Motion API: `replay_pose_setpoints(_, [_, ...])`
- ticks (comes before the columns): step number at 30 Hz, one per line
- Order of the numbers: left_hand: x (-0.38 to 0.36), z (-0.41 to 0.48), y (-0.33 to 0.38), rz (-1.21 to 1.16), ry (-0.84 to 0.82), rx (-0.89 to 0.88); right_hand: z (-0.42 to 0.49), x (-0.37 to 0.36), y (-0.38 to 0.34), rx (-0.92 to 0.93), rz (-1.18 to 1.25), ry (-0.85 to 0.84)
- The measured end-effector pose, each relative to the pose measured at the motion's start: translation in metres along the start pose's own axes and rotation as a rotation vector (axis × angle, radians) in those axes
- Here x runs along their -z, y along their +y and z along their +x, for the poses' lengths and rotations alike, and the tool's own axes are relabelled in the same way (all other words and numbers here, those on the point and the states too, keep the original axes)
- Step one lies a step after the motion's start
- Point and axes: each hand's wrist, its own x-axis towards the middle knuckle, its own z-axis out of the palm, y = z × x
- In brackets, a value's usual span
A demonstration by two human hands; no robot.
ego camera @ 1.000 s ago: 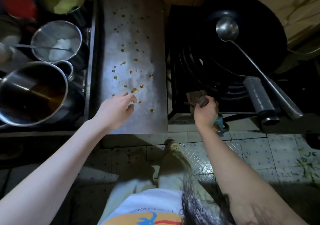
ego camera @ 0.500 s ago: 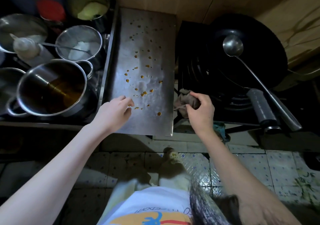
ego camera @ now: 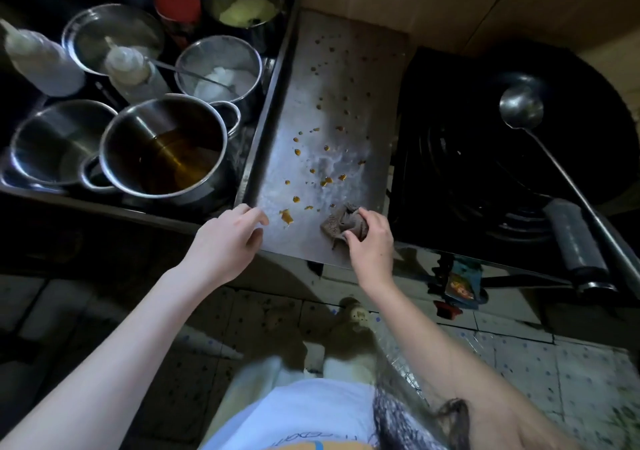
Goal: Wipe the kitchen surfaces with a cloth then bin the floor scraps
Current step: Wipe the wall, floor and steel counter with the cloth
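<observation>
So 1 sec ago the cloth [ego camera: 341, 225] was over by the stove [ego camera: 485, 172] edge. Now my right hand [ego camera: 372, 243] had brought it onto the counter [ego camera: 367, 110], near right corner, fingers bunched round it w/ the cloth down on the steel. Left hand [ego camera: 225, 241] hadn't rly moved: near left edge, fingers loose, holding nothing, couldn't tell if it touched. Orange spots [ego camera: 286, 216] were all still there, biggest blob right between the hands. So imo wiping was only just starting, and floor [ego camera: 519, 363] scraps were for way later. Oil pot [ego camera: 138, 125] sat just left of the counter, so watch that.
</observation>
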Motion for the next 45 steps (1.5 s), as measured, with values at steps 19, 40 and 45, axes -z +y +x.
replay_pose_setpoints(19, [0.015, -0.019, -0.040, -0.072, -0.005, 0.048, 0.022, -0.044, -0.045, 0.123, -0.148, 0.009])
replay_pose_setpoints(40, [0.023, 0.004, -0.015, -0.117, 0.026, 0.106, 0.056, -0.063, -0.067, 0.420, -0.232, -0.205])
replay_pose_setpoints(45, [0.019, 0.018, -0.011, -0.113, 0.038, 0.097, 0.105, -0.011, -0.033, 0.131, -0.198, 0.067])
